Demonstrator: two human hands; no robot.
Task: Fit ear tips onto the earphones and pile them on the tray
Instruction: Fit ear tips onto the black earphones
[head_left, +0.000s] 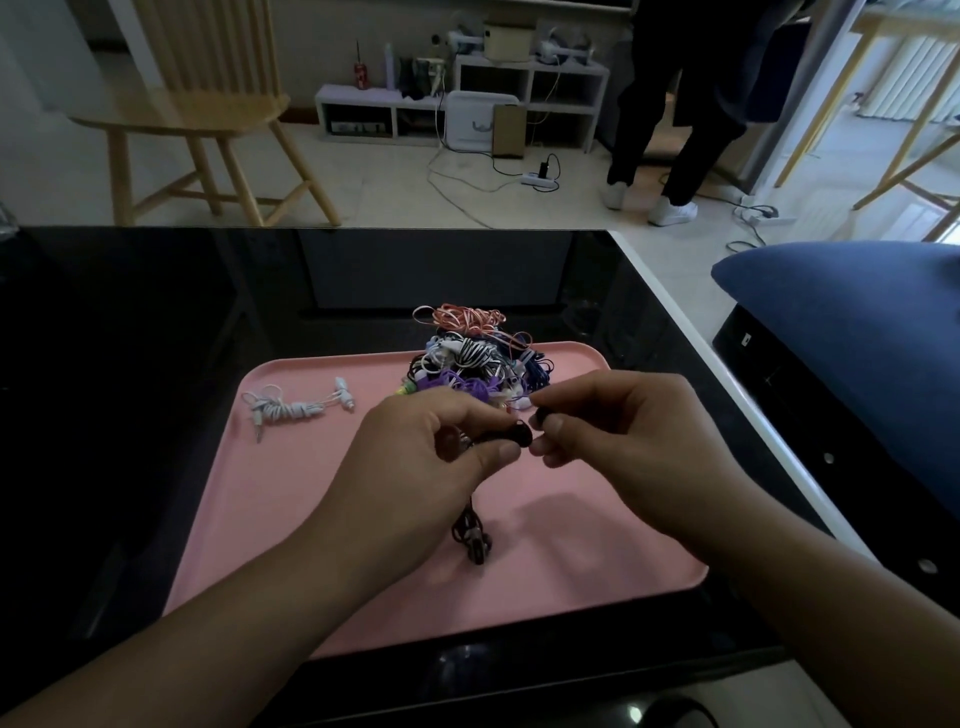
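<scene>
The fingers (498, 453) of the left hand (431, 452) are curled and pinch a black earbud (511, 435) between thumb and forefinger, its tip end turned toward the right hand (623, 441). The right hand's fingers are likewise curled, pinching a small dark ear tip (543, 417) just beside the earbud; whether the two parts already touch cannot be told. Below the fingers the black cable (471, 535) hangs down and lies bunched on the pink tray (291, 519). Beyond the fingers, at the tray's far edge, sits the pile of earphones (472, 358), a tangle of orange, striped, purple and dark blue cords. To the left of the fingers and well apart from them, one white earphone set (296, 408) lies wound up on the tray. The tray rests on the glossy black worktop (130, 364). Judgement on handling: the ear tip looks soft, very light and easy to drop or squash, so it is best pinched by its outer skirt and rolled over the nozzle; the earbud is rigid and should be held by its body, not by the thin, limp cable, which snags easily. No brand, label or legible writing is visible on any item.
</scene>
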